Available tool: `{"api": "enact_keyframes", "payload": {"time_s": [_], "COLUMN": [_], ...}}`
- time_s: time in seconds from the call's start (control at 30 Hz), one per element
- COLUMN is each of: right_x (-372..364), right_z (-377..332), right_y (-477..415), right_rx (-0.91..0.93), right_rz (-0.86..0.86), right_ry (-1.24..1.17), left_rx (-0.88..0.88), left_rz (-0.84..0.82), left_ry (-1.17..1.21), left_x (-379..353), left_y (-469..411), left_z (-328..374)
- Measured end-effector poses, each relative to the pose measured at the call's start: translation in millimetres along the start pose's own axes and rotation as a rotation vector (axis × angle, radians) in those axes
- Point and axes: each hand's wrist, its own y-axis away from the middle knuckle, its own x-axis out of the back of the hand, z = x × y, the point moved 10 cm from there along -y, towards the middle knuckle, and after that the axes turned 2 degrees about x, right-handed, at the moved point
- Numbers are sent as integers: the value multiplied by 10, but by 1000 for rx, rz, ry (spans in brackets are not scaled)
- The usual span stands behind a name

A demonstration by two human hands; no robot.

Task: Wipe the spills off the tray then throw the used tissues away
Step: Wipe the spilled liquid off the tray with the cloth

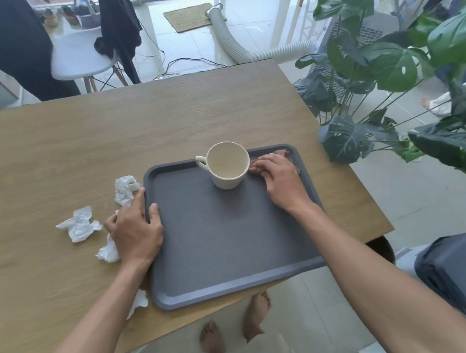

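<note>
A dark grey tray [225, 242] lies on the wooden table, its near edge overhanging the table's front. A cream cup [227, 164] stands empty at the tray's far side. My right hand [280, 180] presses a stained, pinkish tissue [281, 153] flat into the tray's far right corner, just right of the cup. My left hand [135, 227] rests on the tray's left rim, thumb over the edge, with a white tissue [109, 249] partly under its palm. Two more crumpled white tissues [79, 224] [125, 189] lie on the table to the left.
Another tissue [138, 302] peeks from under my left forearm. A large leafy plant [399, 65] stands past the table's right edge. A white chair [82, 57] with dark clothes stands beyond the far edge. A grey bag [455, 269] sits at lower right. Bare feet [235, 323] show below.
</note>
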Motion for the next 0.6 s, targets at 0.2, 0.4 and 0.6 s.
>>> {"api": "enact_keyframes", "payload": {"time_s": [0.2,0.4,0.6], "right_x": [114,85,-70], "right_z": [-357,-736,-850], "right_y": [780,1642,1637], "right_rx": [-29,-6,94], "right_rz": [-15,-156,-231], "right_ry": [40,33,-60], "left_rx": [32,28,19], "left_rz": [4,4,-4], "left_ry": [18,27,27], "left_x": [28,28,25], "left_y": [7,7,10], "left_z": [-9,12,5]}}
